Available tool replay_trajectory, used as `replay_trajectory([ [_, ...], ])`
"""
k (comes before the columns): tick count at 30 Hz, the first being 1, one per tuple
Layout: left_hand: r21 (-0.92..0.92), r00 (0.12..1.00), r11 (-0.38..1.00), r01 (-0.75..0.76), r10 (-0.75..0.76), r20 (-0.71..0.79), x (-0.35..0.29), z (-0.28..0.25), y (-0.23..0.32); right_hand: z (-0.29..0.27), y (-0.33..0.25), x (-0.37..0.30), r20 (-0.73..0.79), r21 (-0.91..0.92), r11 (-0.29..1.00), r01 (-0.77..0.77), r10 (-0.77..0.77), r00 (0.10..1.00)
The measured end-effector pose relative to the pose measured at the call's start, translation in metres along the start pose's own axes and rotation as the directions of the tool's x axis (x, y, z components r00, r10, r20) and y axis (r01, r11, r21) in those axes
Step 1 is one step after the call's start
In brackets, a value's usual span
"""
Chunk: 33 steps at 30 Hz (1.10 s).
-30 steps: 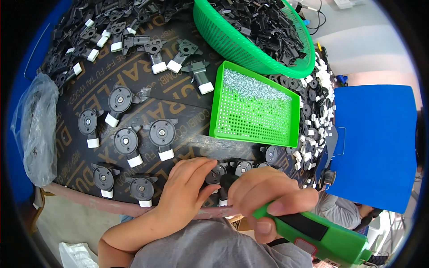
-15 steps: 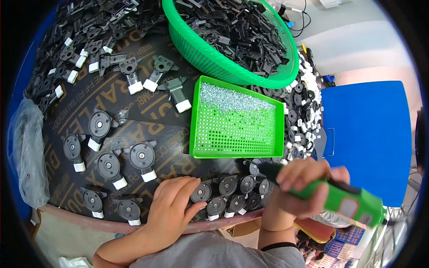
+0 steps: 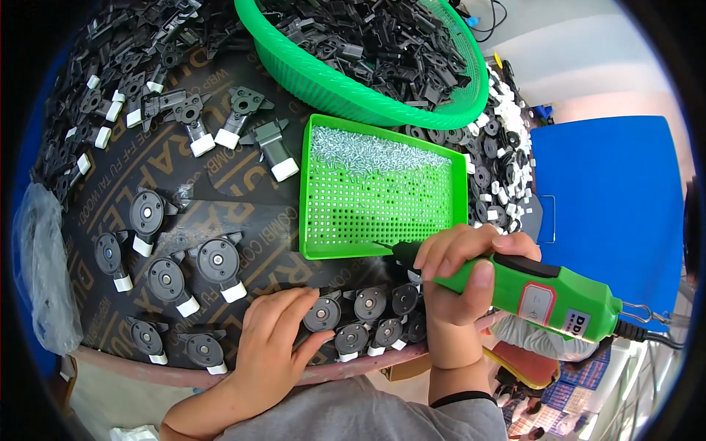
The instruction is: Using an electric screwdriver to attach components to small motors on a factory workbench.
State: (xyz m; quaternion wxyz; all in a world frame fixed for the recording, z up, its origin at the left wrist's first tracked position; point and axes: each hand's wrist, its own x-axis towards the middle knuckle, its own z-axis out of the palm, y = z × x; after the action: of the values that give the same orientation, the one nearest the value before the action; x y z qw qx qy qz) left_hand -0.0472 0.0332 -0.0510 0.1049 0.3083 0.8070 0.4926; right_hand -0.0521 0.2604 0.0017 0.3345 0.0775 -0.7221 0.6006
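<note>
Right hand (image 3: pixel 460 272): grip closed round a green electric screwdriver (image 3: pixel 551 298), nose at the near wall of the green tray (image 3: pixel 304 213); screws (image 3: pixel 375 151) heaped at the tray's far side. Left hand (image 3: pixel 276 331): thumb and forefinger straddle a round black part (image 3: pixel 322 314) on the table (image 3: pixel 254 213), near edge, leftmost of a tight cluster; cannot tell whether the grip is pinching it.

Risks (judged): a low nose could catch the tray wall and jolt the screws. A loose left grip could let the part twist under torque. Neighbours sit so close that a nudge might push one off the near edge. A taut cord (image 3: pixel 662 339) could drag the tool off line.
</note>
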Motion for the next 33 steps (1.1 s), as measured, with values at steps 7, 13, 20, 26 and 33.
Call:
replay_trajectory([
  [7,-0.007,1.0,1.0,-0.013,0.013,0.01,0.001,-0.001,0.0,0.004,-0.075,-0.009,0.002,0.308,0.944,0.118,-0.125,0.992],
  [13,-0.014,1.0,1.0,-0.026,0.026,0.017,0.001,0.002,-0.001,0.064,-0.08,-0.031,0.09,0.345,0.936,0.07,-0.107,0.99],
  [20,-0.016,0.999,0.999,-0.047,0.047,-0.004,-0.001,0.005,-0.001,0.034,-0.058,-0.034,0.428,0.314,0.949,-0.006,-0.136,0.894],
  [26,0.0,0.999,0.999,-0.039,0.039,-0.026,-0.004,0.003,-0.002,0.033,-0.049,-0.022,0.564,0.429,0.901,-0.069,-0.207,0.799],
  [33,0.037,0.999,0.999,-0.009,0.01,-0.036,-0.007,0.006,-0.004,0.026,-0.056,-0.05,0.227,0.536,0.842,0.065,-0.218,0.949],
])
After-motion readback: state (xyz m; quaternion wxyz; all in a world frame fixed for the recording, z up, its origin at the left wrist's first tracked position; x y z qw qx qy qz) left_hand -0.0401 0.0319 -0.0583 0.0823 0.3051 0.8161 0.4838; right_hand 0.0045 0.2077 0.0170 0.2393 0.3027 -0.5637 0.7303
